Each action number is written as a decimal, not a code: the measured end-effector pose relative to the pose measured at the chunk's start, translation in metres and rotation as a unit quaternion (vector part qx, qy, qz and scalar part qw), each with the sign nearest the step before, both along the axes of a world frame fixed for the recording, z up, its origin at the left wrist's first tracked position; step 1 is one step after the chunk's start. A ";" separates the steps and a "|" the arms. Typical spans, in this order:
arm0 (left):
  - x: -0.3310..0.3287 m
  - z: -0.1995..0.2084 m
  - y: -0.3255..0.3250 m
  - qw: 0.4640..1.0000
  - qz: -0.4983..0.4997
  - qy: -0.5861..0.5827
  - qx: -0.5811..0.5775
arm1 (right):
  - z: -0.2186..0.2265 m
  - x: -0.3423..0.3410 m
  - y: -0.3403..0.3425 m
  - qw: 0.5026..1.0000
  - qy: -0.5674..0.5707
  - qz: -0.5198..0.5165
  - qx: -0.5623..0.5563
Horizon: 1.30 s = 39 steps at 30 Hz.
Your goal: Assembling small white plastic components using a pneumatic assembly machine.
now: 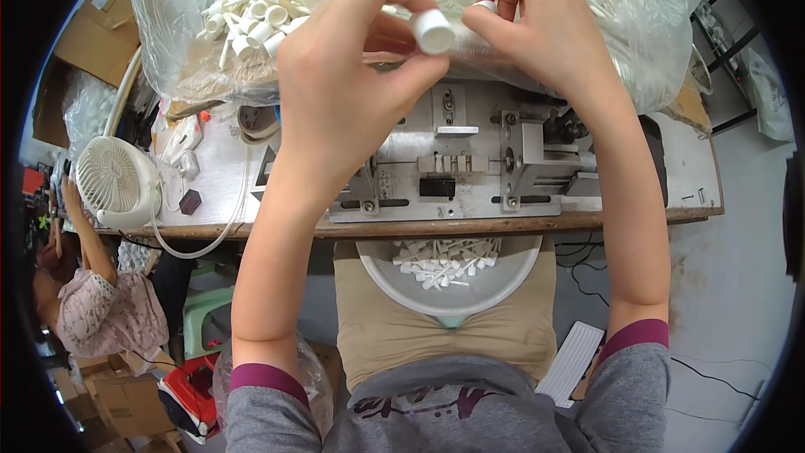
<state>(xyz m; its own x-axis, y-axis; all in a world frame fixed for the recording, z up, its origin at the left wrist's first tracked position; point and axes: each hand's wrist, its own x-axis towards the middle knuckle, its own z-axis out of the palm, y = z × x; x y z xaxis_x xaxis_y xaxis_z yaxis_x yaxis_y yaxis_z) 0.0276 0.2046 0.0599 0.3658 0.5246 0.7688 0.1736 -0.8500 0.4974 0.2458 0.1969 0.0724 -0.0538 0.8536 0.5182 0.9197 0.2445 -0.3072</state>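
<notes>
Both of my hands are raised over the bench, in front of a heap of white plastic parts (285, 0) with round caps and thin stems. In the curled fingers of my left hand (335, 67) is a short white plastic cap (434, 32), its round end turned toward me. My right hand (549, 29) pinches a small white plastic piece (486, 5) between thumb and fingertips; most of it is hidden. Below the hands sits a metal jig (453, 164) with a slotted block in its middle and clamps at both sides. Neither hand touches it.
Clear plastic sheeting (650, 25) lies under the heap. A grey basket (386, 285) with several white stemmed parts rests on my lap, under the bench edge (470, 228). A white fan (117, 180) stands at the left. Beyond it, another person (109, 306) sits.
</notes>
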 end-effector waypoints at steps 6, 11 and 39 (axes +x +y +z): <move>-0.031 -0.021 -0.060 0.994 -0.064 0.080 -0.028 | 0.000 -0.002 -0.009 0.997 0.062 0.043 -0.018; -0.033 -0.070 -0.104 0.975 0.036 0.216 0.046 | -0.001 -0.011 -0.026 0.993 0.117 0.026 0.011; -0.030 -0.020 -0.053 0.980 0.125 0.123 0.091 | -0.067 -0.045 -0.141 0.985 0.082 0.142 0.061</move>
